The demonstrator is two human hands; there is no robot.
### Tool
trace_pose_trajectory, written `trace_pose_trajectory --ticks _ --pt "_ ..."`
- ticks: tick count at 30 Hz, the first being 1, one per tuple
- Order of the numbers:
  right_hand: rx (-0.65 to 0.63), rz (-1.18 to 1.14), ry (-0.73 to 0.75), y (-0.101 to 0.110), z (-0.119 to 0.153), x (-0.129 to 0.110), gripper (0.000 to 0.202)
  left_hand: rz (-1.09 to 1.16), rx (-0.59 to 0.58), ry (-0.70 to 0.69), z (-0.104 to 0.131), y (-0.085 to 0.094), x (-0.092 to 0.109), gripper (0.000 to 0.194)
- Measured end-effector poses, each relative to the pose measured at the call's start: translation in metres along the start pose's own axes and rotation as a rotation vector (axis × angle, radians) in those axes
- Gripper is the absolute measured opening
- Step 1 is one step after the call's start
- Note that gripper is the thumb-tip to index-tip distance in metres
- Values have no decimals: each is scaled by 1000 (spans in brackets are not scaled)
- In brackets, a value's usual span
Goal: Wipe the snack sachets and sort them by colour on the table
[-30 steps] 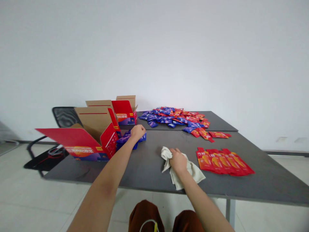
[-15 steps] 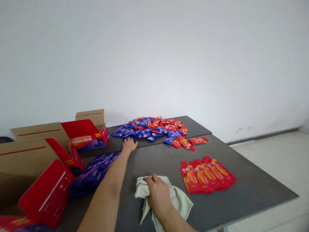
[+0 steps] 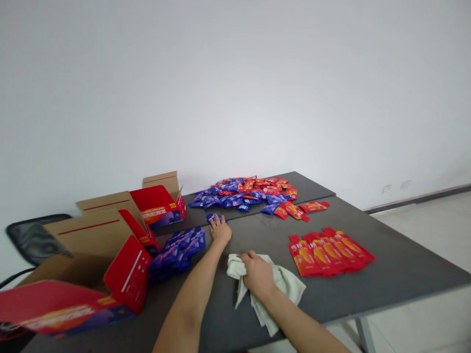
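Observation:
My left hand (image 3: 221,230) reaches out to the front edge of the far table section, its fingers over a small blue pouch (image 3: 212,217) that lies apart from the pile. My right hand (image 3: 259,275) grips a crumpled pale cloth (image 3: 289,284) against the dark table. To the right of the cloth, several red-orange pouches (image 3: 327,252) are laid in an overlapping row. Beside my left forearm, blue pouches (image 3: 178,250) are stacked in overlapping rows. Behind my left hand spreads a loose pile of blue and red pouches (image 3: 239,191).
Open red-and-blue cardboard boxes (image 3: 125,279) stand along the left side, flaps up, with another box (image 3: 158,208) further back. A few loose pouches (image 3: 294,211) lie in front of the pile. A black mesh chair back (image 3: 33,240) shows at the left. The wall (image 3: 235,98) stands behind the table.
The view has turned left, so everything sits further right. My left hand has drawn slightly back from the pile, with the blue pouch under its fingers. My right hand still grips the cloth.

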State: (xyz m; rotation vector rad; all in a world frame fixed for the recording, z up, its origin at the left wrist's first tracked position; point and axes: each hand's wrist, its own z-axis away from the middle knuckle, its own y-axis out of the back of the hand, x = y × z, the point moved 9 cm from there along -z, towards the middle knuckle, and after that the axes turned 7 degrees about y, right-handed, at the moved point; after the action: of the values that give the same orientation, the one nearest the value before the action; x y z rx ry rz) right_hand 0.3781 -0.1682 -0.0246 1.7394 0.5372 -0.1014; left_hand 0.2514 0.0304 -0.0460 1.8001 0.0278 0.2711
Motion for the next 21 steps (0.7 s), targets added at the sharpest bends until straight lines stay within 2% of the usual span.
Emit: trace_pose_trajectory --ticks 2,5,7,9,12,14,16,18,21 --pt "32 -32 -10 10 3 3 39 12 -124 -171 39 -2 13 58" --pt "254 -157 -2 46 10 10 41 4 -296 -491 114 4 22 60" --pt "433 -240 -21 75 17 19 44 -11 -372 -630 166 15 13 64" --pt "512 -295 -47 94 20 26 42 -13 -384 -695 214 32 -1 64" --pt "445 -311 -29 103 17 18 41 17 -215 -745 273 66 -14 58" --pt "334 -254 28 95 17 2 43 100 -33 -800 307 88 -16 51" --pt "201 -160 107 78 25 -18 48 225 138 -796 329 102 -22 40" --pt "56 -73 184 56 38 -36 58 320 250 -727 339 104 -30 30" --pt "-106 32 287 26 60 -54 66 371 345 -596 343 95 -38 20"
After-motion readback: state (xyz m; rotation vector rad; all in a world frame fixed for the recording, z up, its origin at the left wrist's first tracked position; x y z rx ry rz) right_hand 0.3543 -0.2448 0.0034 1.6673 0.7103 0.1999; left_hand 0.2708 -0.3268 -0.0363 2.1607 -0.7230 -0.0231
